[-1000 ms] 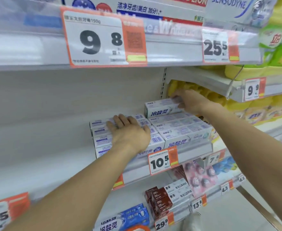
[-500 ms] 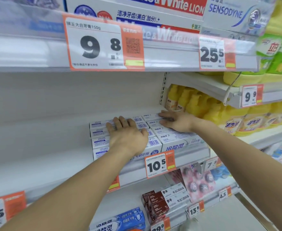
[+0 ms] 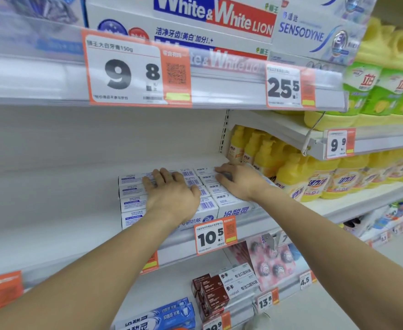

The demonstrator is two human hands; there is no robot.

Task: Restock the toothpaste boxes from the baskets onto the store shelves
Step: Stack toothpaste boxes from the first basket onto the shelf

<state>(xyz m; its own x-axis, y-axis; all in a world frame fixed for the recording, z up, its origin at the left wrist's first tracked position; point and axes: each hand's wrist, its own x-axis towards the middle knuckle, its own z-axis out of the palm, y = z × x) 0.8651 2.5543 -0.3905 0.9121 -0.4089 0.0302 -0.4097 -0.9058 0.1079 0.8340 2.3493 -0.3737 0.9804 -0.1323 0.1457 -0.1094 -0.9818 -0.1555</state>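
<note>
The toothpaste boxes [image 3: 210, 186] lie at centre frame on the middle shelf [image 3: 250, 231], stacked flat in two adjoining groups. Each box is long, narrow and white-grey. The left group shows barcodes and blue text panels on its upper faces; the right group shows blue Chinese lettering on its top and front faces. The front ends stand just behind the shelf edge, above an orange-and-white price tag [image 3: 216, 235] reading 10.5.

The left hand [image 3: 172, 195] rests palm down on the left group, fingers straight and spread across the top boxes, grasping nothing. The right hand [image 3: 237, 179] lies on the right group with fingers extended flat toward the rear boxes, also grasping nothing.

To the right of the boxes stand yellow detergent bottles [image 3: 288, 170]. At upper frame, White & White Lion boxes [image 3: 214, 17] sit above a price tag [image 3: 124, 72] reading 9.8. At lower frame lie blue toothpaste boxes [image 3: 167, 315] and brown boxes [image 3: 210, 296].
</note>
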